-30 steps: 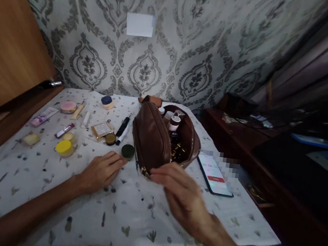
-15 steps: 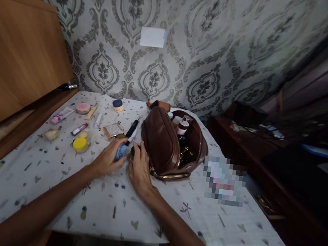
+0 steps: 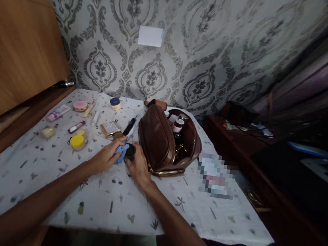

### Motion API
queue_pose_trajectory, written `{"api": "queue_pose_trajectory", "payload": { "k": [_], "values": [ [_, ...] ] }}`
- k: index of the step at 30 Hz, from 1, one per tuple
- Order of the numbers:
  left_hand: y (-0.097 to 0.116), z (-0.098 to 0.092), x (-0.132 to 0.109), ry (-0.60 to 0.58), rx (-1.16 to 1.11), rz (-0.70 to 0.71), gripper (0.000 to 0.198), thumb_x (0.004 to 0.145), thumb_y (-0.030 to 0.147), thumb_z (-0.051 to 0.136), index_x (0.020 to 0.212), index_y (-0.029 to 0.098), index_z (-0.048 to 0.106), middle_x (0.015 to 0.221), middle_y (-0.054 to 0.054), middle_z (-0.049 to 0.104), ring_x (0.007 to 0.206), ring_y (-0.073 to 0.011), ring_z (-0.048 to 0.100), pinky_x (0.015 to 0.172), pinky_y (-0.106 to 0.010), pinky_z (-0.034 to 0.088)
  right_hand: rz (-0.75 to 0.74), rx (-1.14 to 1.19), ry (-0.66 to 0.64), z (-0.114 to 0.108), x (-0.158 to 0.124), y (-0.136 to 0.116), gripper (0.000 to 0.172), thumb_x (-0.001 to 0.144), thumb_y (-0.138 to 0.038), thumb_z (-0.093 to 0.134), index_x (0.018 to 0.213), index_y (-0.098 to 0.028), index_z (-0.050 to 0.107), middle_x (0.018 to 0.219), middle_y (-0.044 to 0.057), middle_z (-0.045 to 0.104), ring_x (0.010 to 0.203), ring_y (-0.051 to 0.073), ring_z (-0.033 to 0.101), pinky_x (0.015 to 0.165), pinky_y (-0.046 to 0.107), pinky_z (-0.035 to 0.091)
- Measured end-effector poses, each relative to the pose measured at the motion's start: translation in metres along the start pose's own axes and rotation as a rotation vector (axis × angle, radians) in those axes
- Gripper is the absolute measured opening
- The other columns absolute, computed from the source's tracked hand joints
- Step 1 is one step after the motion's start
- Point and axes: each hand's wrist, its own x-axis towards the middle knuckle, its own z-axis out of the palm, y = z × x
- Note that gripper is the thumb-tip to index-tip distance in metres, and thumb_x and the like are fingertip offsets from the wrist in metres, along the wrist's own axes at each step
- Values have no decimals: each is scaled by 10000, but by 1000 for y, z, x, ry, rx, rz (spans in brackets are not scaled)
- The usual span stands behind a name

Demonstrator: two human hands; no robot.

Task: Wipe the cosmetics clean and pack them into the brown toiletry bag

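My left hand (image 3: 105,158) is closed on a crumpled blue cloth (image 3: 121,153). Fingers of my right hand (image 3: 139,167) wrap round a dark, round jar (image 3: 130,151), and the cloth presses against its left side. Just to the right stands a brown cosmetic bag (image 3: 158,138), unzipped, with several jars and a pink-and-white jar (image 3: 178,125) inside. Beyond my hands lie a black tube (image 3: 130,125), an olive-coloured round lid or jar (image 3: 118,135) and a glittery square compact (image 3: 110,128).
Cosmetics are spread at the left: a yellow-lidded jar (image 3: 77,142), a pink round compact (image 3: 80,106), a purple-and-white tube (image 3: 58,113) and a blue-lidded jar (image 3: 115,103). A wooden cabinet (image 3: 19,47) borders the left side. A blurred-out item (image 3: 216,176) lies right of the bag.
The blue cloth has come against the dark jar, which now shows more between my hands. My right hand has closed round it. The whole view has shifted slightly.
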Motion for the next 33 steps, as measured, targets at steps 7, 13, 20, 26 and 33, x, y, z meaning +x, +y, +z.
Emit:
{"api": "queue_pose_trajectory", "payload": {
  "k": [7, 13, 20, 26, 33],
  "values": [
    [-5, 0, 0, 108, 75, 23, 270, 976, 282, 468, 1160, 199, 648, 1262, -118, 580, 1194, -240, 570, 1038, -395, 478, 47, 87, -38, -4, 2, -8, 458, 806, -157, 596, 1238, -208, 450, 1010, 48, 646, 902, 212, 644, 833, 369, 527],
    [1, -5, 1, 142, 112, -18, 309, 984, 326, 450, 1177, 202, 657, 1111, -85, 595, 1059, -216, 599, 956, -350, 503, -129, 11, -55, 2, 13, -12, 390, 767, -115, 660, 1131, -192, 546, 1098, 74, 625, 1067, 243, 573, 948, 410, 483],
    [-3, 0, 4, 174, 111, -85, 317, 974, 377, 446, 1200, 197, 575, 1135, -86, 645, 1114, -238, 606, 994, -377, 482, -82, -1, 19, 16, 13, -6, 458, 755, -133, 726, 1186, -153, 572, 1166, 121, 622, 1142, 279, 548, 1004, 450, 459],
    [-7, -1, 7, 166, 56, -227, 329, 938, 424, 453, 1150, 189, 544, 1086, -77, 671, 992, -235, 656, 903, -370, 513, -92, 92, -19, 8, 11, -5, 454, 757, -146, 722, 1184, -169, 572, 1157, 102, 640, 1117, 246, 587, 992, 411, 465],
    [-6, -6, 7, 106, 4, -336, 283, 930, 441, 444, 1032, 195, 541, 861, -21, 649, 761, -191, 626, 739, -305, 487, -20, 209, -47, 9, 10, -5, 484, 750, -188, 718, 1212, -176, 573, 1078, 64, 667, 1009, 229, 626, 921, 383, 496]
  ]
}}
